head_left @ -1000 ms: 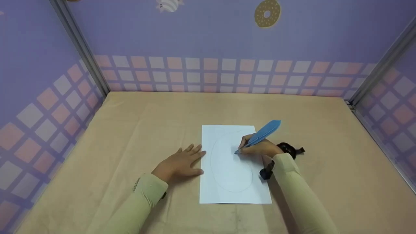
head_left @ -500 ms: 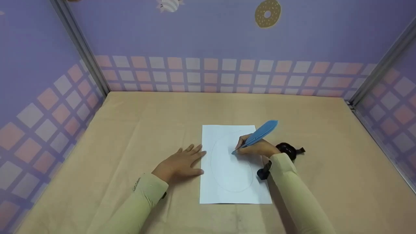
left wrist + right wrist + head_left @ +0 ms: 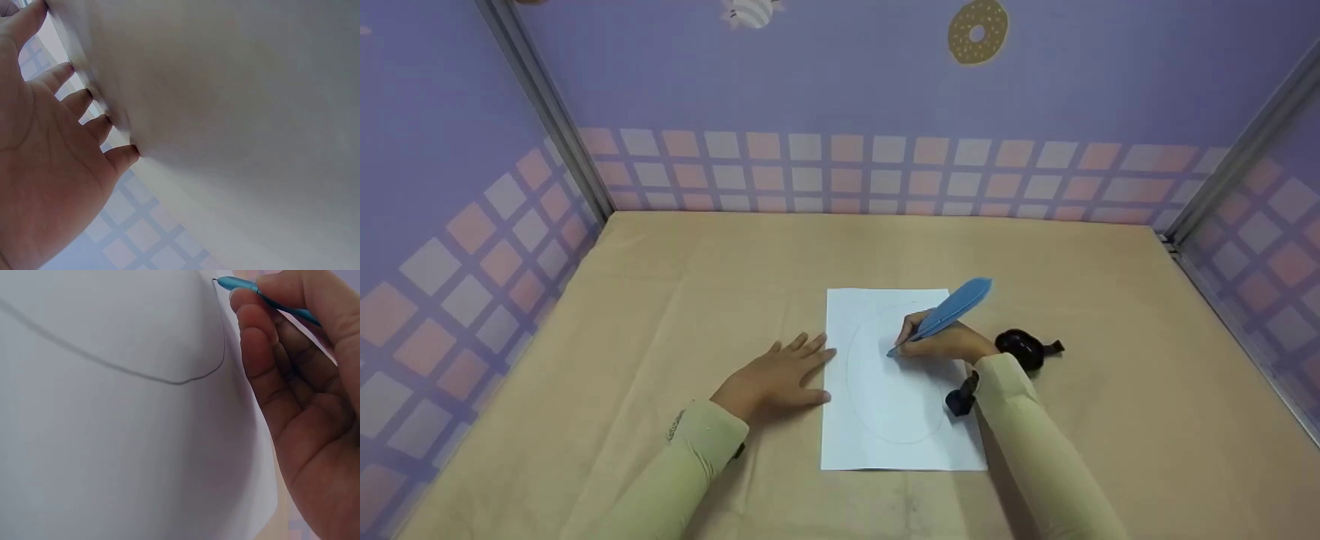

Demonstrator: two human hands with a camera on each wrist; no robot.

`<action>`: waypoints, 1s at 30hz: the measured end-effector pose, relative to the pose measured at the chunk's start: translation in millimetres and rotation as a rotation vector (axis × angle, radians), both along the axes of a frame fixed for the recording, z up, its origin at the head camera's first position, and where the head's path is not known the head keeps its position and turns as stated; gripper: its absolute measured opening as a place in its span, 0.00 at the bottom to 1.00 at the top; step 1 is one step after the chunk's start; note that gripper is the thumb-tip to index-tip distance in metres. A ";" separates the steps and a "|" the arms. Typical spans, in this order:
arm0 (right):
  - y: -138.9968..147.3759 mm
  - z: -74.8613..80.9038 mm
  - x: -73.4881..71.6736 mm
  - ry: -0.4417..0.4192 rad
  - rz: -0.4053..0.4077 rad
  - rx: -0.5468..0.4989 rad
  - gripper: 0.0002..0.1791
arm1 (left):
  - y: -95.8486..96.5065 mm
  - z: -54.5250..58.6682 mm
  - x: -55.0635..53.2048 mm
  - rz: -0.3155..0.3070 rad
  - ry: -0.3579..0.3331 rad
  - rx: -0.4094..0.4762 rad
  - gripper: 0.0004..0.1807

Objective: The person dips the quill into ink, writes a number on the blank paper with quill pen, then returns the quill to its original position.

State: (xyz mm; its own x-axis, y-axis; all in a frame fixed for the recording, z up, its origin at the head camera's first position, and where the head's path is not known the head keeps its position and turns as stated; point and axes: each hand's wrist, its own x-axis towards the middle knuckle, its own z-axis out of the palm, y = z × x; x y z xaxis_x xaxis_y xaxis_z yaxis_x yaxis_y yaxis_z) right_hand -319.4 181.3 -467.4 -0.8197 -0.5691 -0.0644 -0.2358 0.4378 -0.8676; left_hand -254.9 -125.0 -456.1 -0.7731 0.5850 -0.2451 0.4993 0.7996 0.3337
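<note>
A white sheet of paper lies on the cloth-covered table, with a large thin oval-like outline drawn on it. My right hand pinches a blue feather-shaped pen, its tip on the paper inside the outline. In the right wrist view, the pen's turquoise barrel meets the end of a dark curved line, thumb and index finger close behind the tip. My left hand lies flat with fingers spread, its thumb and some fingertips over the sheet's left edge. The left wrist view shows its palm and outstretched fingers.
A glossy black rounded object with a short tail sits on the table just right of my right wrist. A black wrist device shows below that hand. Purple checked walls enclose the tan tabletop at the back and sides.
My right hand has slid slightly left across the paper with the pen, its tip staying at the sheet. The left hand and the sheet have kept their places.
</note>
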 end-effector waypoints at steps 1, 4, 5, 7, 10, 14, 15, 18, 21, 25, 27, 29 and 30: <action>-0.8 -0.1 -0.1 -0.006 -0.001 -0.005 0.07 | 0.2 0.0 -0.1 0.001 0.000 -0.002 0.40; -3.3 -0.5 0.0 -0.021 -0.004 -0.019 0.07 | 0.9 0.3 -0.4 0.001 -0.005 0.001 0.40; -4.2 -0.6 0.2 -0.022 -0.006 -0.021 0.07 | 1.2 0.4 -0.7 0.002 -0.008 0.000 0.40; -6.0 0.0 0.7 -0.021 -0.004 -0.024 0.07 | 1.7 0.3 -1.0 0.003 -0.010 -0.003 0.40; -8.9 1.3 1.7 -0.004 0.006 -0.023 0.06 | 2.4 0.3 -1.8 0.004 -0.008 -0.007 0.40; -11.9 1.4 2.2 0.017 0.031 -0.049 0.06 | 2.4 1.0 -2.0 0.000 -0.008 -0.003 0.40; -12.5 0.9 2.0 0.020 0.037 -0.056 0.06 | 2.3 1.4 -2.0 -0.003 -0.008 -0.005 0.40; -13.9 -0.5 1.7 0.035 0.047 -0.049 0.06 | 2.0 2.7 -1.3 -0.007 -0.012 -0.002 0.40; -15.5 -1.3 1.5 0.050 0.046 -0.028 0.05 | 1.8 3.6 -0.7 -0.006 -0.013 -0.001 0.40; -18.2 -1.2 1.4 0.049 0.046 -0.029 0.05 | 1.7 3.5 -0.5 0.001 -0.009 -0.007 0.40; -19.5 -1.0 1.6 0.034 0.047 -0.044 0.05 | 1.8 3.1 -0.5 0.002 -0.007 -0.010 0.40; -20.8 -1.1 1.9 0.016 0.047 -0.057 0.05 | 2.1 3.1 -0.5 0.002 -0.008 -0.012 0.40; -21.5 -0.9 2.3 0.008 0.047 -0.064 0.05 | 2.1 3.0 -0.5 0.002 -0.008 -0.011 0.40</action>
